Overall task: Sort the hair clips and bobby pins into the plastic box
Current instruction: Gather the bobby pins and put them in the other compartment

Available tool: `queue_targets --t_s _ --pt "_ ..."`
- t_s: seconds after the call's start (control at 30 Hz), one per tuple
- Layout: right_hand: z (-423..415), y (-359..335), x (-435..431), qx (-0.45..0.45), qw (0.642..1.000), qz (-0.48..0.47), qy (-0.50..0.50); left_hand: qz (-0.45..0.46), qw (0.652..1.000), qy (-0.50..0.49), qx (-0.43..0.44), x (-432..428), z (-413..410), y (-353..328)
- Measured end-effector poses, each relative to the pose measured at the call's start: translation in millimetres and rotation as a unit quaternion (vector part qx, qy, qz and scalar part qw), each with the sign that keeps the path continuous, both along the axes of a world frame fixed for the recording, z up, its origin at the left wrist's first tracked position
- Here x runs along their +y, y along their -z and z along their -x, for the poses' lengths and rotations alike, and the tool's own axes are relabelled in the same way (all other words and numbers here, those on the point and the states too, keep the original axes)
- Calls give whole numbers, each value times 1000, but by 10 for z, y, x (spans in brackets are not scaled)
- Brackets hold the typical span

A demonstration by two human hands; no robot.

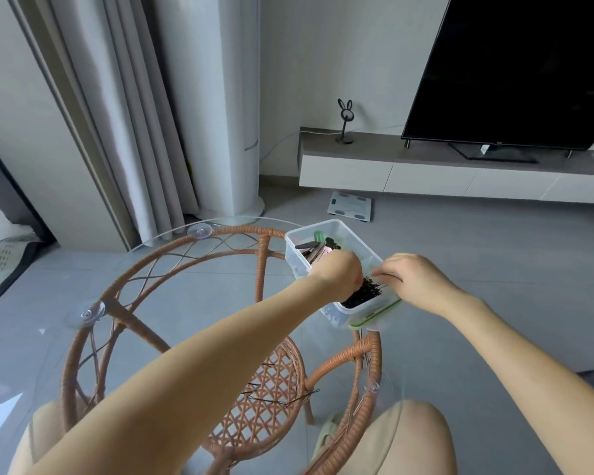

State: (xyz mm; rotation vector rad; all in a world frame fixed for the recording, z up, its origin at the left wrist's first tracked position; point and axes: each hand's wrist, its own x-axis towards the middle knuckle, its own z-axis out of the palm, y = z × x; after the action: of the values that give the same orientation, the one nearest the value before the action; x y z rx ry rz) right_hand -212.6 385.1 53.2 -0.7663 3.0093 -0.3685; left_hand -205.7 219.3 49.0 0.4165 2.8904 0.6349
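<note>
Knees (402,437) sit lowest in my view, under the glass tabletop (42,337). Just past them a few loose bobby pins (278,397) lie on the glass, scattered at different angles, showing against the wicker shelf (261,406) below. Those are not yet sorted.

Further out, both my forearms reach to the box (326,231), which sits at the table's far right edge with its lid (374,317) tucked against the near end. The box's long axis runs diagonally, from near right to far left. The near compartment holds a bundle of black pins (364,293), lying roughly across that axis, tips fanned toward the right. The far compartment holds the hair clips (318,246), dark, pink and green.

My left hand (336,272) is curled closed over the divider; I cannot tell what, if anything, it holds. My right hand (412,275) pinches with thumb and finger at the pin bundle's right end, apparently on a pin or two.

I judge the step in hand to be laying pins into the near compartment. To do it well, I should keep each pin parallel with the bundle and lower it before releasing, so none bounces over the wall.
</note>
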Motion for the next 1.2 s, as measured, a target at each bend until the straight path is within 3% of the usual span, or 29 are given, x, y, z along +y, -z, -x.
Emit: queue_targets --t_s 0.2,0.33,0.4,0.5,0.63,0.7,0.83,0.93,1.2 --pt "-238 44 -10 -13 998 60 -4 -51 999 6 13 -110 -105 -85" --pt "-525 51 -255 32 993 110 -23 -72 995 -51 53 -518 -351 -177" --pt "-759 99 -445 0 987 149 -53 -68 993 -86 50 -774 -567 -155" --pt "-1103 264 -718 -83 988 71 -108 -12 995 -101 -20 -1148 -964 -41" --pt "-1338 496 -946 -93 987 -55 -119 97 990 -85 -60 -1538 -1474 272" --pt "-1345 530 -977 -105 990 -33 -91 127 990 -55 -37 -1616 -1594 461" --pt "-1359 599 -983 -149 988 28 -43 89 996 -12 -1 -1506 -1538 614" --pt "-1422 676 -987 -140 989 39 -20 71 997 13 2 -1394 -1416 607" --pt "-1632 702 -1250 -38 995 83 -27 140 990 13 12 -1291 -1483 614"
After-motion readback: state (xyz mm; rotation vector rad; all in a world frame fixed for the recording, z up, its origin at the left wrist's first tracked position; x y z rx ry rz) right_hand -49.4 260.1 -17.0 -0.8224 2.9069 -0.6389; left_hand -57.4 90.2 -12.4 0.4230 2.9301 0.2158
